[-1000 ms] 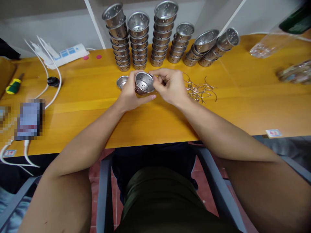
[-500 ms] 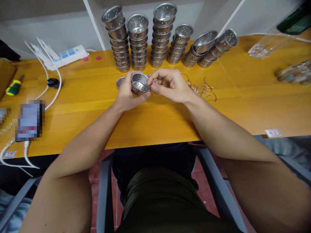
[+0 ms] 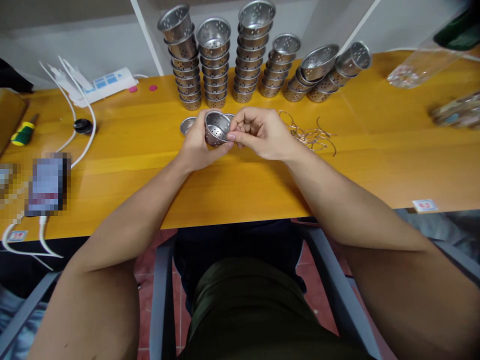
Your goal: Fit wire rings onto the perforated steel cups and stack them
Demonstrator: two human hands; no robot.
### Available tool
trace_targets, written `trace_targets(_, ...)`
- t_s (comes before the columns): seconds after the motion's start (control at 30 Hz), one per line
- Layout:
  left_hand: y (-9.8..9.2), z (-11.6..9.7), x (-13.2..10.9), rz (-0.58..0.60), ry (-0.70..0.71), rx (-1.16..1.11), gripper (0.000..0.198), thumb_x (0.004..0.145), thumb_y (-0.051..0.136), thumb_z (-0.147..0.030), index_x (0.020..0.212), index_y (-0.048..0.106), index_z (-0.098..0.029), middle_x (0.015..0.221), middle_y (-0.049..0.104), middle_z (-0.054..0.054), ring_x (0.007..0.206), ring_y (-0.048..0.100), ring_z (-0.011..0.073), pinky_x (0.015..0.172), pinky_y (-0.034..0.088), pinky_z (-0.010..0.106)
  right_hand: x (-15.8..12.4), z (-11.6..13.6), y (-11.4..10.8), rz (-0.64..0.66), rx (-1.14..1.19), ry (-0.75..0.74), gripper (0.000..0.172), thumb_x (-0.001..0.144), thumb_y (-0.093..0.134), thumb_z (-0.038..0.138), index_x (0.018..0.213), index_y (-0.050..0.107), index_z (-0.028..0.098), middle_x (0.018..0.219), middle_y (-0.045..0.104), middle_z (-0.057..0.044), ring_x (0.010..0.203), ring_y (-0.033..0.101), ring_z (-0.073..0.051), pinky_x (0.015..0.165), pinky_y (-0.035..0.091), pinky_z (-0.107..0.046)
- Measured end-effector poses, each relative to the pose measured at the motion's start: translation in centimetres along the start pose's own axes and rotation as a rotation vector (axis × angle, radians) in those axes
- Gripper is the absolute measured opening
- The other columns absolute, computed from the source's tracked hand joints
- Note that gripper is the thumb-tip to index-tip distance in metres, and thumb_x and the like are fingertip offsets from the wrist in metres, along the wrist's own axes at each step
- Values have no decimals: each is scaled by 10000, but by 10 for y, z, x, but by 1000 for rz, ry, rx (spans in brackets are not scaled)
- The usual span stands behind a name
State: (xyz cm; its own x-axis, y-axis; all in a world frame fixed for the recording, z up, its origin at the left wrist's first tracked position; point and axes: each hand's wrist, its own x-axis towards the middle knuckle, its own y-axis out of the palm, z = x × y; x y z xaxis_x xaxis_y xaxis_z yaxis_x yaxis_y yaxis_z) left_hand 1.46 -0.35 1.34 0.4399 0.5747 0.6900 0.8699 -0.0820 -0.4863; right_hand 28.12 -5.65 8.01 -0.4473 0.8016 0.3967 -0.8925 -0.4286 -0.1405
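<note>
My left hand (image 3: 197, 145) grips a small perforated metal cup (image 3: 216, 127), tilted with its open mouth toward me, just above the yellow table (image 3: 240, 180). My right hand (image 3: 262, 132) is closed in a pinch at the cup's right rim; what its fingertips hold is too small to make out. Another small metal cup (image 3: 186, 125) lies on the table just left of my left hand. A loose pile of thin wire handles (image 3: 309, 135) lies right of my right hand.
Several stacks of perforated metal cups (image 3: 221, 60) stand along the back of the table, with two leaning stacks (image 3: 326, 70) to their right. A white power strip (image 3: 101, 85), white cables, a screwdriver (image 3: 22, 132) and a blurred-out object (image 3: 47, 185) are at the left. A clear plastic bag (image 3: 420, 67) lies far right.
Both hands with the cup shifted slightly left and closer together. The cup has turned a little, and my right fingers have closed tighter at its rim.
</note>
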Motion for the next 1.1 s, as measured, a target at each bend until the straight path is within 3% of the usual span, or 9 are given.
trace_targets(0.17, 1, 1, -1, 15, -17, -36, 961, 1060, 975, -924, 1736, 588, -360, 1516, 824, 128, 1462, 877, 438, 1335, 718, 735, 1, 4, 4, -28, -38, 4, 721, 854, 1205, 852, 1001, 822, 259, 822, 673, -9, 810, 620, -208, 707, 622, -354)
trace_targets(0.33, 0, -6, 0, 21, -20, -40, 939, 1055, 983, -923, 1711, 613, -362, 1494, 840, 131, 1399, 897, 428, 1298, 751, 728, 0, 11, 7, -25, -32, 21, 739, 829, 1210, 864, 973, 831, 247, 804, 673, -9, 800, 608, -200, 699, 612, -348)
trace_targets(0.5, -3, -11, 2, 49, -45, -32, 955, 1041, 998, -906, 1714, 600, -358, 1530, 834, 137, 1412, 891, 428, 1298, 749, 705, -1, 13, 1, 31, -38, 28, 730, 854, 1192, 874, 1005, 831, 258, 828, 699, -19, 856, 676, -231, 770, 681, -379)
trace_targets(0.73, -3, -8, 6, -53, -138, 40, 1043, 976, 1032, -934, 1718, 566, -369, 1599, 806, 145, 1537, 844, 458, 1360, 688, 708, -3, 10, -4, -123, -281, -75, 548, 1037, 1033, 800, 1282, 856, 343, 1123, 777, -97, 1090, 752, -339, 994, 756, -518)
trace_targets(0.83, -2, -6, 7, -83, -80, 3, 1046, 1009, 946, -999, 1742, 526, -381, 1587, 807, 126, 1488, 854, 411, 1311, 703, 664, -4, 10, -5, -77, -398, -139, 489, 1061, 976, 796, 1216, 907, 338, 1234, 796, -142, 1219, 753, -387, 1115, 746, -596)
trace_targets(0.97, -2, -9, 7, -62, -7, -29, 1035, 1065, 845, -1030, 1772, 470, -373, 1599, 817, 132, 1398, 851, 330, 1235, 720, 623, -5, 4, -2, -24, -450, -196, 544, 1047, 962, 855, 1198, 940, 333, 1386, 789, -177, 1389, 735, -442, 1243, 715, -677)
trace_targets(1.1, -6, -12, 6, 6, -89, 39, 1107, 1099, 689, -1117, 1811, 430, -310, 1645, 795, 155, 1496, 806, 305, 1292, 664, 618, -6, -4, 0, -2, -448, -248, 591, 1106, 906, 860, 1294, 944, 302, 1512, 768, -198, 1428, 746, -433, 1282, 713, -665)
